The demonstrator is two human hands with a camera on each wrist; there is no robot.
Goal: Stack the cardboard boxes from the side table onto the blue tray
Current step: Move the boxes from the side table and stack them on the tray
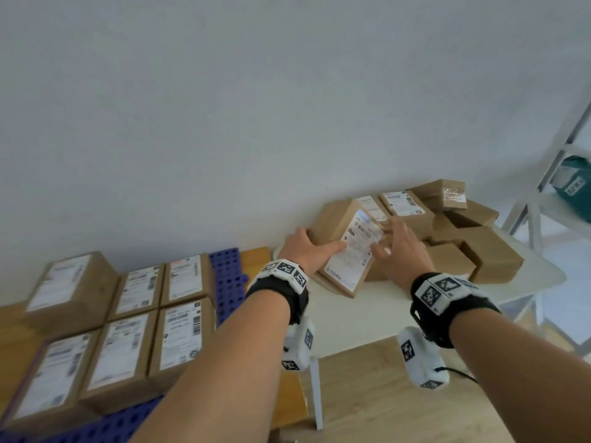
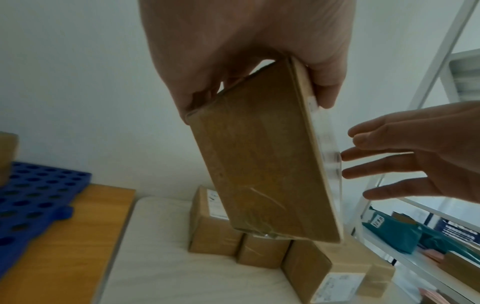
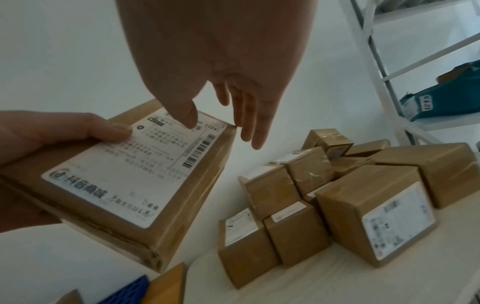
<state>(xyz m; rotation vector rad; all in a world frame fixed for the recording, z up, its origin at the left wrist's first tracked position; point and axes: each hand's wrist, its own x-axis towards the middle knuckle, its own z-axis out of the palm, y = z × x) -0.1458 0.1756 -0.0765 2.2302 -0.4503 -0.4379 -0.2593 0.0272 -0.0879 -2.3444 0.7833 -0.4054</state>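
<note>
Both forearms fill the foreground of the head view, each with a black wrist strap and white marker block. Left hand (image 1: pixel 307 247) grips a flat cardboard box (image 1: pixel 347 246): thumb lies on the white shipping label, the other fingers (image 2: pixel 193 96) curl round the far long edge, so the box is pinched across its width. Box is lifted and tilted, clear of the white side table (image 1: pixel 361 318), label facing up toward the head camera.

Right hand (image 1: pixel 399 251) is beside the box's right edge, fingers (image 2: pixel 384 154) straight and slightly spread, holding nothing. Right wrist view: thumb tip hovers at the label's top end, the other fingertips just past the box corner; cannot tell whether any of them touches.

Pile of remaining boxes (image 1: pixel 460 231) sits on the side table behind and right of the held box, several stacked loosely, some labels up.

Blue tray (image 1: pixel 228 276), perforated, rests on a wooden table (image 1: pixel 256 257) to the left. Six labelled boxes (image 1: pixel 124 318) lie on it in two rows of three, touching.

White shelf frame (image 1: pixel 550 187) at far right holds a teal parcel (image 1: pixel 572 183).
</note>
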